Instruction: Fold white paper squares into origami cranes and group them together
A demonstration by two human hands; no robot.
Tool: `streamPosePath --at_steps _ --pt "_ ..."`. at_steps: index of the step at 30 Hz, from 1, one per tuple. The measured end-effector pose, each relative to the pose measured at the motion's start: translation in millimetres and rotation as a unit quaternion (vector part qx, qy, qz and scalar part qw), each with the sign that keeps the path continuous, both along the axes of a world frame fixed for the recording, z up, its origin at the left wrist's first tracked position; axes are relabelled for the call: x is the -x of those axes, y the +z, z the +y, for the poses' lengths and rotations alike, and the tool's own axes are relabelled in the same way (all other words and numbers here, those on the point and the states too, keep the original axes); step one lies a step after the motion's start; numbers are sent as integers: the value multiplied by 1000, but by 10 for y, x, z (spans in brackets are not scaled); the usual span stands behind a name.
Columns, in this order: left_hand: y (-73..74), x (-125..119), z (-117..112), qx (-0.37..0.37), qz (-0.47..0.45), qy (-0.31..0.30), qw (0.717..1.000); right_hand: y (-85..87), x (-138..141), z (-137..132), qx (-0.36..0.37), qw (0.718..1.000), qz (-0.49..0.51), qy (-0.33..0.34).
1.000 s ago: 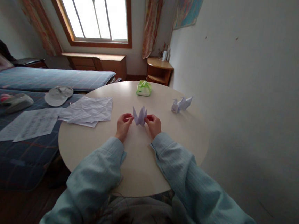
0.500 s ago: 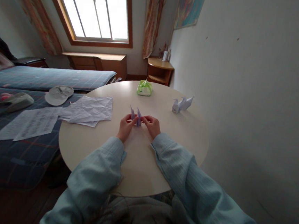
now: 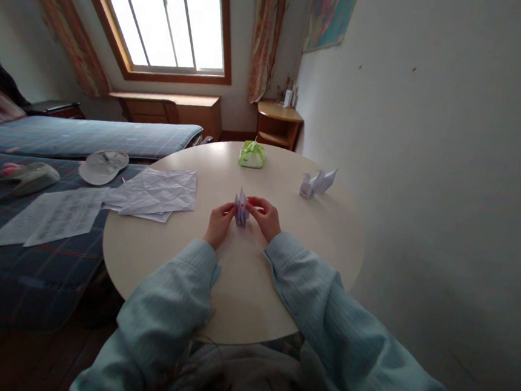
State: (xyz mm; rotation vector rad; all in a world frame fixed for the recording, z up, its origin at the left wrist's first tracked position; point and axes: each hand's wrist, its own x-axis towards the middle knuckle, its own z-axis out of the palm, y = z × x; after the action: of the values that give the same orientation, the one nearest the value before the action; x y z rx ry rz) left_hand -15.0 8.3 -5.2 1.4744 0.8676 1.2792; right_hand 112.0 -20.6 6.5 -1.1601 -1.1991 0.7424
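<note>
Between my two hands, above the middle of the round table [image 3: 251, 304], is a small piece of folded paper [image 3: 241, 214] with pointed tips facing up. My left hand [image 3: 219, 223] pinches its left side with thumb and fingers. On the right side, my right hand [image 3: 265, 216] grips it, with the fingers bent over its upper edge. The fingers partly cover the folds. Farther right on the table stand folded paper birds [image 3: 318, 183], close together; how many cannot be made out.
A green tissue pack [image 3: 252, 154] lies near the table's far edge. Creased white sheets [image 3: 160, 190] overlap the left edge, beside printed pages [image 3: 65, 212] on the plaid bed [image 3: 19, 287]. A pale cap [image 3: 103, 166] rests there too. A wall [image 3: 447, 193] rises on the right.
The folded paper has turned and its tips have come closer together. My left fingers have shifted slightly lower on its side; both arms stay in place.
</note>
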Motion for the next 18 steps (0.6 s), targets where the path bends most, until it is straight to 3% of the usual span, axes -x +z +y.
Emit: streamPosePath --at_steps 18 --pt "-3 10 -1 30 -14 28 999 -84 -43 47 22 995 -96 -32"
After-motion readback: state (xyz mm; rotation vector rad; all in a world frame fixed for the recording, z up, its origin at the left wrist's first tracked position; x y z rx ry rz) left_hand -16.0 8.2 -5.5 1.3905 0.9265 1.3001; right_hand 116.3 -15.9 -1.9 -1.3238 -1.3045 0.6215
